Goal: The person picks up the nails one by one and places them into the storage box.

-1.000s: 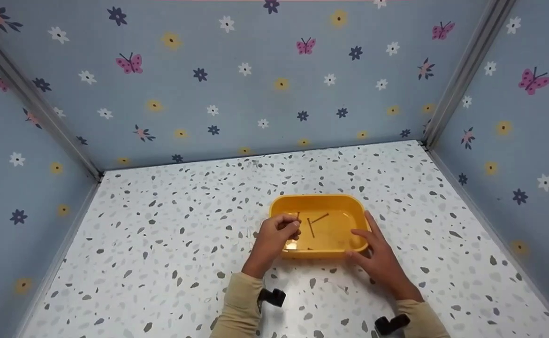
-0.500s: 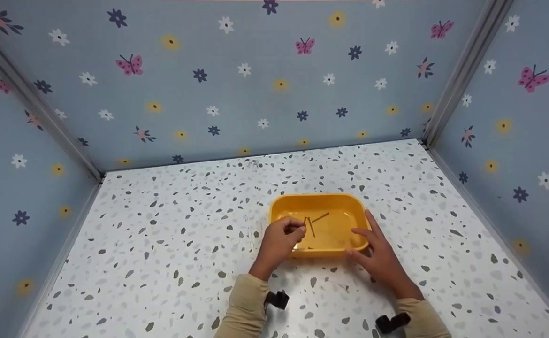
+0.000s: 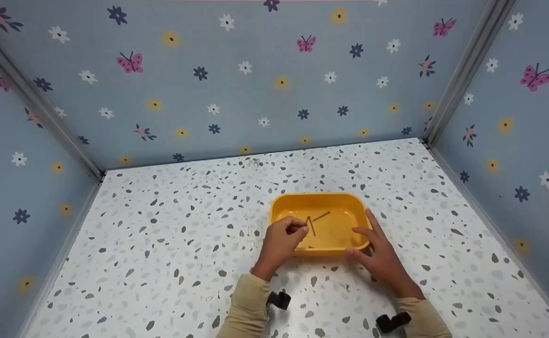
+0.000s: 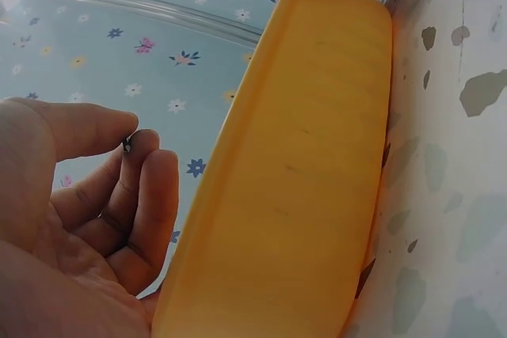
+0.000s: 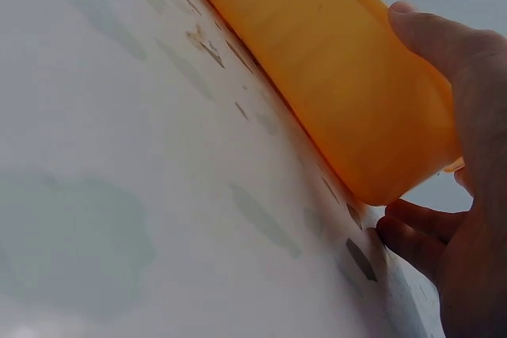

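Note:
A yellow plastic tray (image 3: 319, 252) stands on the speckled table. My left hand (image 3: 281, 241) is over its left part, pinching a thin brown nail (image 3: 307, 220) between thumb and fingertips. In the left wrist view the dark end of that nail (image 4: 127, 146) peeks out at the fingertips, beside the tray's outer wall. More nails (image 3: 321, 216) lie on the tray floor, one slanting near the middle. My right hand (image 3: 380, 258) grips the right front corner of the tray, with its thumb at the rim (image 5: 404, 9) in the right wrist view and other fingertips low by the base.
The white terrazzo-patterned tabletop (image 3: 171, 225) spreads around the tray. Blue panels with flowers and butterflies (image 3: 237, 94) enclose it at the back and both sides. Black camera mounts (image 3: 393, 322) sit at the cuffs of both sleeves.
My left hand has moved a little to the right over the tray, bringing the pinched nail towards the lying ones. My right hand stays at the tray corner.

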A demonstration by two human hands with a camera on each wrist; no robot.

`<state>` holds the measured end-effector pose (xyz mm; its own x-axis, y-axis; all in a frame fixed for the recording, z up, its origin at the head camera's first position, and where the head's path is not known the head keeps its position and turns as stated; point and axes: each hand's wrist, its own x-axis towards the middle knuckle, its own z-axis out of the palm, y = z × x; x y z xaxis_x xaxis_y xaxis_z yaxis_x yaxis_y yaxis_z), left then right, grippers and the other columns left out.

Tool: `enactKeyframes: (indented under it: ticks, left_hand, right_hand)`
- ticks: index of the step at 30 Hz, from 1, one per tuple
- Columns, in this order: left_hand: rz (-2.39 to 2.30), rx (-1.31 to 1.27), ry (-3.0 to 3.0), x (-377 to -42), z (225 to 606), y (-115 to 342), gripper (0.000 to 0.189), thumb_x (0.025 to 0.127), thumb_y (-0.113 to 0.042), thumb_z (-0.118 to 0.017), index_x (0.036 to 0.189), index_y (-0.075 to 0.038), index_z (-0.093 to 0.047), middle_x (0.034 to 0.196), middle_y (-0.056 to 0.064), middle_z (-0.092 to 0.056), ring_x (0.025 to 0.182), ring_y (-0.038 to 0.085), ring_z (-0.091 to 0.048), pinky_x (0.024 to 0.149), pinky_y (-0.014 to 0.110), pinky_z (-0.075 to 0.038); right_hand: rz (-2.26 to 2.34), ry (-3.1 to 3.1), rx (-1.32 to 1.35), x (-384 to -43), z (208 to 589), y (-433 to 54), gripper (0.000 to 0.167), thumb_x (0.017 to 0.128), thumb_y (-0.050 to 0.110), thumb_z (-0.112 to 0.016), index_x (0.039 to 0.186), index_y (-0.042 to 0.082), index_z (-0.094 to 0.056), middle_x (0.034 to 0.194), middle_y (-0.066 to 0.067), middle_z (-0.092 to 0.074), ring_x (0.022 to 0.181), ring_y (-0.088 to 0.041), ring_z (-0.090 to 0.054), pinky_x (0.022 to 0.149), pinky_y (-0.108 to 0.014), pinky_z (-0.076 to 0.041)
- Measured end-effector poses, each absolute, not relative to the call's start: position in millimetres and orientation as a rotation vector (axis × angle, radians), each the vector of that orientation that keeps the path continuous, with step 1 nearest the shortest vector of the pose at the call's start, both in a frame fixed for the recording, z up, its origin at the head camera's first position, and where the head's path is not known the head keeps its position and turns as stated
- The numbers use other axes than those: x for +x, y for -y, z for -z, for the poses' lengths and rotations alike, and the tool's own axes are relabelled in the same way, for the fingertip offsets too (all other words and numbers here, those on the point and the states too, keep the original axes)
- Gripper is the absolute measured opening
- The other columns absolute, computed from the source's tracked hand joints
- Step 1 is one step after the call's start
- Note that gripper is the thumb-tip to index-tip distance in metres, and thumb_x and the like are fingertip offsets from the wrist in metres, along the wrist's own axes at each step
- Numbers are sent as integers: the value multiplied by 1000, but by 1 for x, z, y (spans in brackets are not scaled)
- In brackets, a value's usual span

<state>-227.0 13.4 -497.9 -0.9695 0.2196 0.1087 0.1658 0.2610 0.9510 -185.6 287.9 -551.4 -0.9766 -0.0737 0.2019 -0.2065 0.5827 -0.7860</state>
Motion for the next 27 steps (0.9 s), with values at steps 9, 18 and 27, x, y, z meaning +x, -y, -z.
enactKeyframes:
  ticks: [9, 18, 27]
  left_hand:
    - [-1803, 316, -2479, -228, 494, -25, 12, 92, -18, -70, 100, -9, -74, 88, -4, -68, 80, 12, -61, 73, 30, -52]
    - [-1680, 396, -2553, -226, 497, -34, 13, 93, -19, -70, 101, -11, -76, 88, -7, -69, 76, 8, -61, 70, 28, -53]
    - [-1701, 505, -2527, -229, 503, -35, 10, 93, -18, -72, 98, -10, -76, 89, -7, -71, 76, 7, -64, 69, 27, -54]
  right_hand:
    - [-1378, 2651, 226, -186, 555, -286, 63, 87, 46, -76, 136, 12, -59, 168, 4, -5, 151, -28, -14, 117, -54, -21]
    - [-1337, 2657, 236, -186, 555, -286, 62, 87, 48, -75, 136, 13, -59, 168, 0, -6, 151, -30, -15, 117, -54, -21]
    - [-1333, 2645, 249, -187, 555, -290, 62, 87, 46, -76, 136, 12, -59, 168, 1, -6, 151, -30, -15, 116, -55, -22]
